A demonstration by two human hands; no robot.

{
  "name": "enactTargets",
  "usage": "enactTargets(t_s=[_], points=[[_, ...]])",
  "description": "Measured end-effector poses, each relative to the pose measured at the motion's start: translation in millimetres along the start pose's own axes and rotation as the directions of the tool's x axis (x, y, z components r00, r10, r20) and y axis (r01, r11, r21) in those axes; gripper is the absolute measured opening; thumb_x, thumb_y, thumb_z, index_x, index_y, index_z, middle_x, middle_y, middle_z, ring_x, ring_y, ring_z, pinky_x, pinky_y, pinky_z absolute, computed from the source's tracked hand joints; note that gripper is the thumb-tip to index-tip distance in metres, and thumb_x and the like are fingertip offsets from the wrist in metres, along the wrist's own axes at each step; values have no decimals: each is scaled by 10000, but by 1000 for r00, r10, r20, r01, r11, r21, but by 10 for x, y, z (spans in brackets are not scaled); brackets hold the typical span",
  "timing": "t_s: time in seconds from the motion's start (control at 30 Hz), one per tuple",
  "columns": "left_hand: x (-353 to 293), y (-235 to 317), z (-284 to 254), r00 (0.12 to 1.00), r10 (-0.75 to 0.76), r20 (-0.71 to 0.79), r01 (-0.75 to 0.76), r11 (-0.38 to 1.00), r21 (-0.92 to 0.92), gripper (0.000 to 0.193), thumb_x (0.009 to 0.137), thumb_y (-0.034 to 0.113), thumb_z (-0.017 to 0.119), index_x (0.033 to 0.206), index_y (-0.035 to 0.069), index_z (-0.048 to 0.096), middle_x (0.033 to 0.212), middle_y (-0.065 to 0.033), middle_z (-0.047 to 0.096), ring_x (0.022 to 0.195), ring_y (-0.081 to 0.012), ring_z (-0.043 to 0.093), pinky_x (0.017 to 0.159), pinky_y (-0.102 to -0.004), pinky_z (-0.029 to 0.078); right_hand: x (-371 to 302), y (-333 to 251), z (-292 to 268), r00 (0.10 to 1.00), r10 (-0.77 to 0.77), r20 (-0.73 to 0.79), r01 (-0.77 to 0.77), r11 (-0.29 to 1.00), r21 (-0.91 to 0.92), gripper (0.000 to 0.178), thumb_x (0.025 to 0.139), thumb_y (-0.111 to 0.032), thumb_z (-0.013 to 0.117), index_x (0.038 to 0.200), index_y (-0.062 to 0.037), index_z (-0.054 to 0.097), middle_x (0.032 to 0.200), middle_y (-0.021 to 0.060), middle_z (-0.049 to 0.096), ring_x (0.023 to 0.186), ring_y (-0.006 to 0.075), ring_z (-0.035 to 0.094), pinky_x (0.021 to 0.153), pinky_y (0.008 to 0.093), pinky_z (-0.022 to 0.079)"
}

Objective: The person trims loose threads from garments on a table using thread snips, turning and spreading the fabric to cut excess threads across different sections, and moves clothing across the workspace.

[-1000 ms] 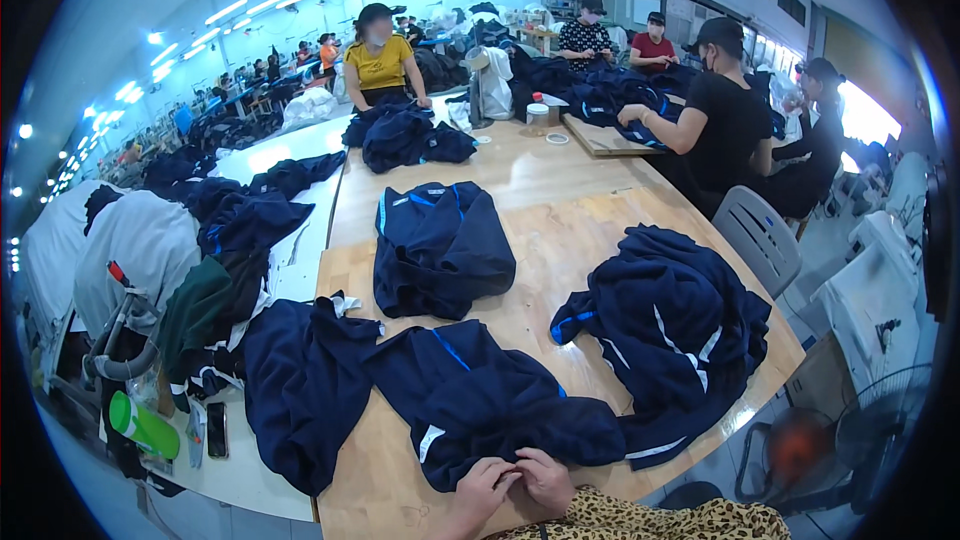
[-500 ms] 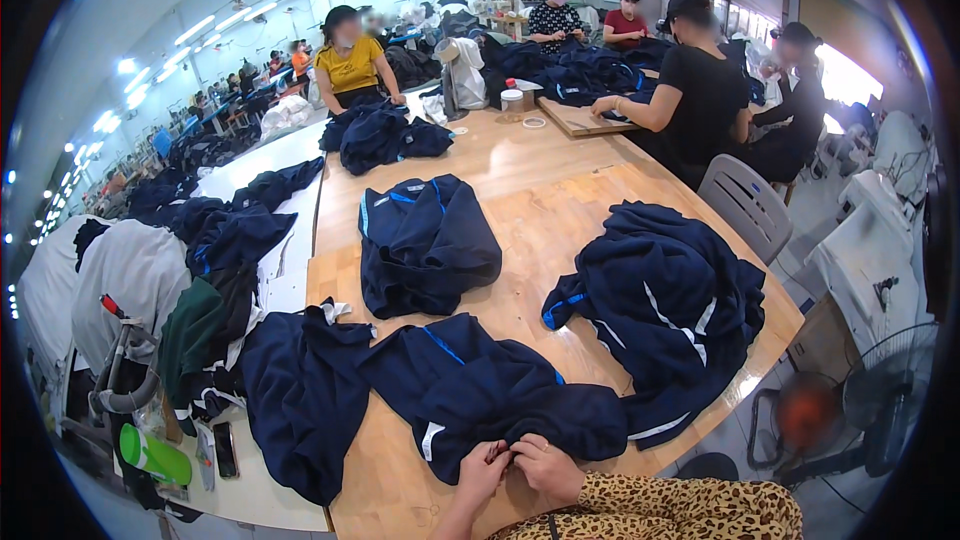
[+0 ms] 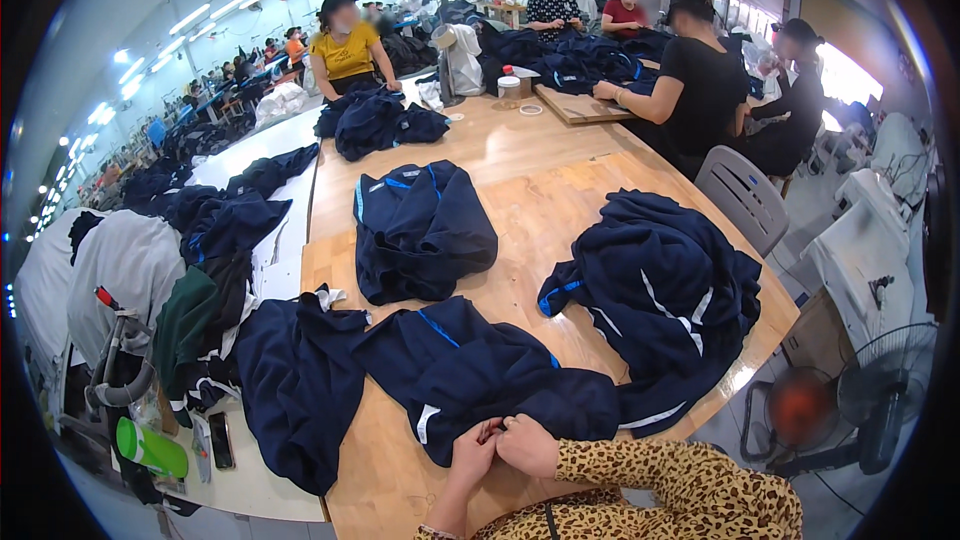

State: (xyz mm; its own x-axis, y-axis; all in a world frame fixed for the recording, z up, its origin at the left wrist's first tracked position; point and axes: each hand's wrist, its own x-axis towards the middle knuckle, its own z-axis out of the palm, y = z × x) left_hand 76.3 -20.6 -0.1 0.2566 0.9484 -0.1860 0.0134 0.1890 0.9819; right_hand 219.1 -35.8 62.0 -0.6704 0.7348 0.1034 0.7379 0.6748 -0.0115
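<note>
A navy garment (image 3: 480, 360) with bright blue piping and a small white patch lies spread at the table's near edge. Fingers bent in a pinch, my left hand (image 3: 474, 452) is closed on its near edge. My right hand (image 3: 528, 446) is closed right beside it on the same cloth, the two sets of fingertips almost touching. Whatever fine detail sits between the fingertips is too small to make out. To the left lies another dark navy piece (image 3: 300, 380); to the right is a heaped navy garment (image 3: 665, 290) with white stripes.
A folded navy garment (image 3: 425, 230) lies farther up the wooden table (image 3: 540, 210). At left are a green bottle (image 3: 152, 448), a phone (image 3: 221, 440) and draped white cloth (image 3: 125, 275). A fan (image 3: 880, 390) and grey chair (image 3: 742, 198) stand at right. Several co-workers surround the far tables.
The whole view has shifted slightly. My hands have drawn a little closer together on the cloth, and more of my left forearm with its patterned cuff shows.
</note>
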Motion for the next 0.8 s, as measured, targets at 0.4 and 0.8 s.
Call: enactTargets(t_s=[0.4,0.8], points=[[23,274,9,991,-93,-92,95,995,18,261,873,90,598,1123,16,611,805,5,614,567,-48,533,452,-192,405,-90,421,28,902,431,10,-264,533,804,94,833,-108,581,822,-15,575,805,149,618,803,320,602,705,389,476],[-95,298,253,958,286,20,-270,877,397,115,763,41,676,872,7,671,758,-50,620,637,-106,560,607,-246,469,-344,149,-90,854,485,-190,-243,694,678,82,822,-115,576,817,-36,558,785,127,589,741,316,596,649,389,480]])
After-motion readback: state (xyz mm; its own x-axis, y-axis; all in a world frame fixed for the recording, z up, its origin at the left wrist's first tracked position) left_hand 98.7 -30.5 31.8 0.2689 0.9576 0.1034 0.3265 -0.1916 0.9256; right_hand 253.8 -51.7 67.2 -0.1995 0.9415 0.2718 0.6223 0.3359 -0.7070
